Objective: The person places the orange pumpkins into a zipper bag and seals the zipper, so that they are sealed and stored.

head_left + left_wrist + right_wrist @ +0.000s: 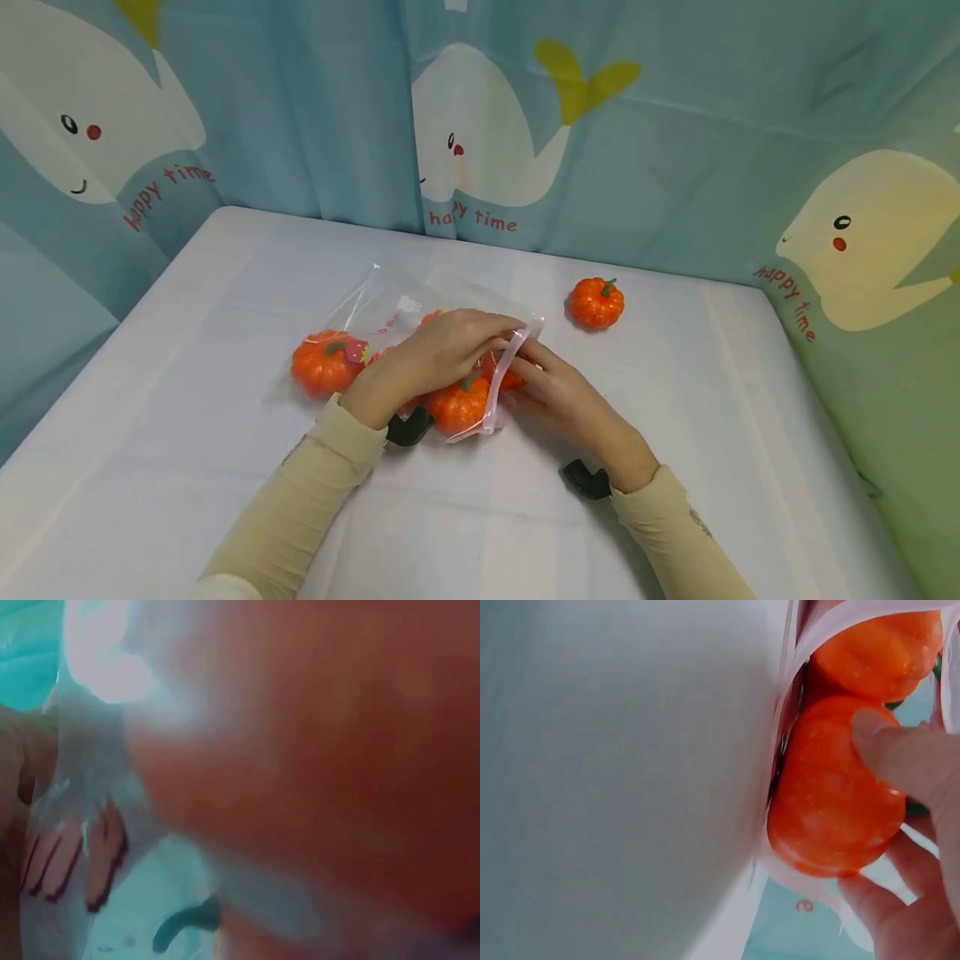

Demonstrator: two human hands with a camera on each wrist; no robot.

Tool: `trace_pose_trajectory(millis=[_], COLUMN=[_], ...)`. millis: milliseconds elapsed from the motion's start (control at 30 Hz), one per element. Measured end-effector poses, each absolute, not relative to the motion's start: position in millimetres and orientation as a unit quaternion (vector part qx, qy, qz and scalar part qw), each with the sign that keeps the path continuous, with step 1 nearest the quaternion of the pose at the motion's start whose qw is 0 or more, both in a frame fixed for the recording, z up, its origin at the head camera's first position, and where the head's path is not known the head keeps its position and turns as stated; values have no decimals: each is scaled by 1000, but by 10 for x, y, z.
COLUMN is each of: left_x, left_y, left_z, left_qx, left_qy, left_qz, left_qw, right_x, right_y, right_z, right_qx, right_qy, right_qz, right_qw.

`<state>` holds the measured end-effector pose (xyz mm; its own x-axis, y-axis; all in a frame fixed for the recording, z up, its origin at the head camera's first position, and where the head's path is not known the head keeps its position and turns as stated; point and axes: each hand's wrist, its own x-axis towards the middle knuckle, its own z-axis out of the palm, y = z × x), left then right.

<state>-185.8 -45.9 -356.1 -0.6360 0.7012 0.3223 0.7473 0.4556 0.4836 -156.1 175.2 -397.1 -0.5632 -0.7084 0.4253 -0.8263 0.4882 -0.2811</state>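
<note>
A clear plastic bag [375, 304] with a pale pink zip edge lies on the table, several small orange toy pumpkins inside, one pumpkin [324, 363] at its far left end. My left hand [450, 350] reaches over the bag and pinches its upper rim by the mouth. At that mouth my right hand [566, 400] grips another toy pumpkin [836, 787], thumb on one side and fingers on the other; in the right wrist view it sits within the pink rim, against a pumpkin [885, 656] deeper in. Blurred orange behind plastic [315, 750] fills most of the left wrist view.
One loose orange pumpkin [596, 302] with a green stem stands on the white table [637, 550], behind and right of the bag. A blue curtain [675, 167] with printed whales hangs along the table's back edge. Black wrist mounts [585, 480] show under both wrists.
</note>
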Motion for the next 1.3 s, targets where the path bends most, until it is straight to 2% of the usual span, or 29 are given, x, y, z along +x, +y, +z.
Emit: trace_pose_trajectory(millis=[167,300,500,733,867,967,1167,1300], left_x=[-1850,-1723,-1568,-1589,-1618,-1627,-1632,-1639], left_y=[-533,-565,-542,-518,-527,-533,-556,-573], left_z=[-3503,-3510,-3558,-3582,-3585,-3578,-3572,-3581], left_qx=[-423,-408,-391,-373,-361,-362,-367,-376], left_qy=[-863,-879,-892,-895,-887,-879,-876,-870], left_qz=[-276,-246,-219,-224,-246,-262,-273,-290], left_qw=[17,12,51,98,149,165,154,135], right_x=[-1519,-1459,-1424,-1490,-1475,-1424,-1367,-1385], right_y=[1680,1718,1813,1787,1837,1913,1970,1928], right_z=[-3969,-3939,-3936,-3973,-3857,-3733,-3649,-3703], right_qx=[448,444,440,463,461,445,436,445], right_qy=[-857,-863,-862,-850,-853,-865,-880,-878], right_qz=[193,178,210,221,212,204,174,156], right_qw=[164,160,139,123,120,112,68,79])
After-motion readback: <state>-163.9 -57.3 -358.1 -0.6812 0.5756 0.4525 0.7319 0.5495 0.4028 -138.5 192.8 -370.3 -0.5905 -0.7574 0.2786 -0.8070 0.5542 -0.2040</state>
